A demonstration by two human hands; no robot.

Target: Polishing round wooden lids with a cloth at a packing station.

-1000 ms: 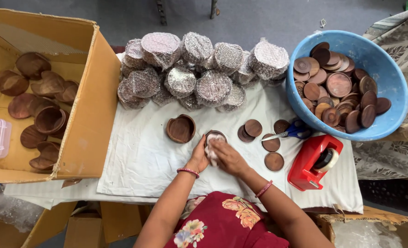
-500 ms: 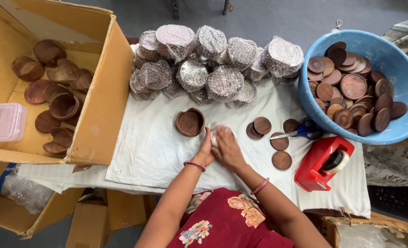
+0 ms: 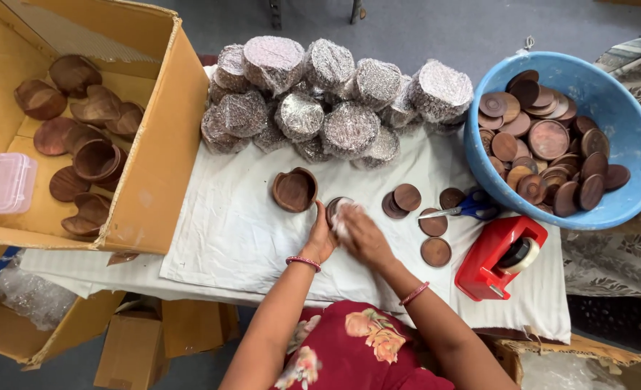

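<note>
Left hand and right hand both grip a wrapped disc mid-surface; bowl just beside; tape dispenser near front edge.

Matt wooden discs, glossy plastic tub

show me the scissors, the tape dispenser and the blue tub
scissors (image 3: pixel 477 207), head view, on the blue handles
red tape dispenser (image 3: pixel 490 260), head view, on the red body
blue tub (image 3: pixel 634 137), head view, on the bare inner wall at right
</note>
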